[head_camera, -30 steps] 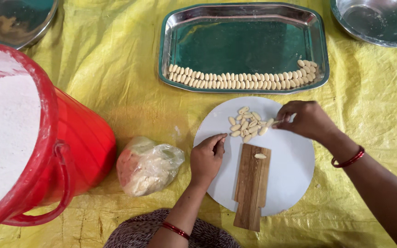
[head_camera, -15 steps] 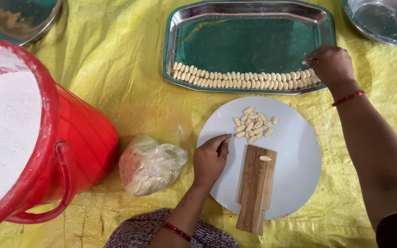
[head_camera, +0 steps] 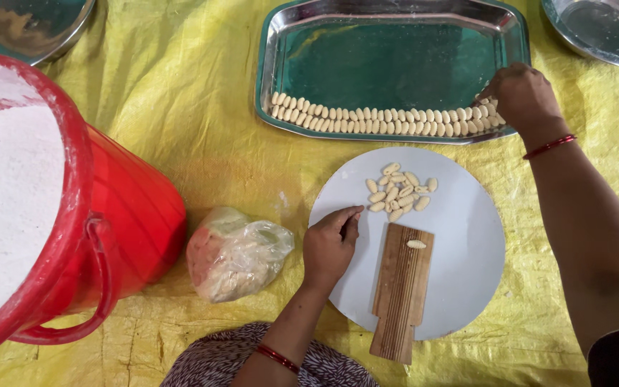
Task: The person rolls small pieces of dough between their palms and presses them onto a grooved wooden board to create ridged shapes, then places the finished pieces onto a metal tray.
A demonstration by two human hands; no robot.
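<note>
My left hand rested loosely curled, holding nothing, on the white round board at nine o'clock of the ridged wooden paddle. At two o'clock, my right hand, fingers closed together, was setting a shaped dough piece at the row's end in the steel tray. I judged placing was in hand; next called for another piece from the small pile.

Red bangles, patterned garment

tray: shiny metal | board: ridged wood | bucket: glossy red plastic
</note>
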